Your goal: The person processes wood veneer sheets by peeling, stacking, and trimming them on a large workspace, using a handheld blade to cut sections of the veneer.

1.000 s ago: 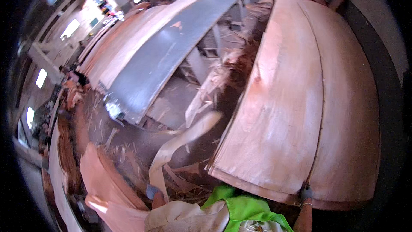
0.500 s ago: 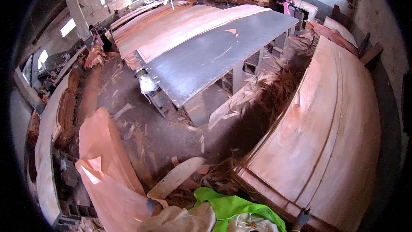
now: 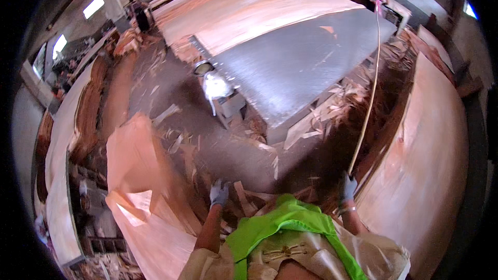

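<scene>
The right hand (image 3: pixel 347 189), gloved, closes around the near end of a long, thin, pale stick (image 3: pixel 370 93), which slants up and away from the body; in the view its length crosses the right part of the dark-topped table (image 3: pixel 306 57), with the tip by that table's far right corner, though whether it touches anything there I cannot tell. The left hand (image 3: pixel 219 194), also gloved, is out in front of the body over the scrap-strewn floor, its fingers loosely open with nothing visible in them, well apart from the stick. The right hand is just beside the left edge of the big stack of wood sheets (image 3: pixel 430 145), and the pinkish sheet (image 3: pixel 137 158) lies to the left of the left hand. Judging from this, the step in hand is one-handed handling of the stick, held by one end with most of its length beyond the grip. The next move seems to call for a firm right grip, since so long a stick should swing at the tip, and for clearance past the table's right edge and the stack's left edge.
</scene>
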A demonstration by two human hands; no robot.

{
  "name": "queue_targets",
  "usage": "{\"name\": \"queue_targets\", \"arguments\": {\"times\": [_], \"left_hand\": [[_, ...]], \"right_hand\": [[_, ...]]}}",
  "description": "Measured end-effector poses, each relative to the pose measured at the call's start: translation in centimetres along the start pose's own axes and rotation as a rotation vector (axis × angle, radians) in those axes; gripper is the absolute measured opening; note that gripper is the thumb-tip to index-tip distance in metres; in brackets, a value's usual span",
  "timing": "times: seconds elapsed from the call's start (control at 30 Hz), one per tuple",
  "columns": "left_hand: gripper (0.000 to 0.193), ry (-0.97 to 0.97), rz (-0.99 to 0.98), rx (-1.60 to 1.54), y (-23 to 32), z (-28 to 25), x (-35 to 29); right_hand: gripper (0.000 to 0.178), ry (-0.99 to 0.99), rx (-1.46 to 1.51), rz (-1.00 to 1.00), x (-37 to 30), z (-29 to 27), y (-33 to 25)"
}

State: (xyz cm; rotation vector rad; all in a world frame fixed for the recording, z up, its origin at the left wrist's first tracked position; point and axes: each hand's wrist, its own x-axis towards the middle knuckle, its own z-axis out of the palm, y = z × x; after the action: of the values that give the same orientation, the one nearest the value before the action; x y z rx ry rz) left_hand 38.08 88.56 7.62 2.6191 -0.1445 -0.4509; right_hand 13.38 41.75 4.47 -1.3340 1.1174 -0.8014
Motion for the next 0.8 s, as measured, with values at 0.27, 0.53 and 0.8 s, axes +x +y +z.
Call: {"name": "queue_targets", "arguments": {"times": [0.27,0.53,0.8], "left_hand": [[0.039,0.130,0.216,-0.268,-3.0,-5.9,9.4],[0.032,0.076,0.529,-0.199,9.7,-19.6,30.2],[0.037,-0.288,0.441,-0.622,10.6,-23.9,44.7]], "right_hand": [[0.016,-0.304,0.211,0.073,1.4,30.6,-13.4],[0.018,-0.372,0.453,0.340,2.8,55.9,-15.3],[0.020,-0.522,0.306,0.271,-2.8,72.3,-18.8]]}}
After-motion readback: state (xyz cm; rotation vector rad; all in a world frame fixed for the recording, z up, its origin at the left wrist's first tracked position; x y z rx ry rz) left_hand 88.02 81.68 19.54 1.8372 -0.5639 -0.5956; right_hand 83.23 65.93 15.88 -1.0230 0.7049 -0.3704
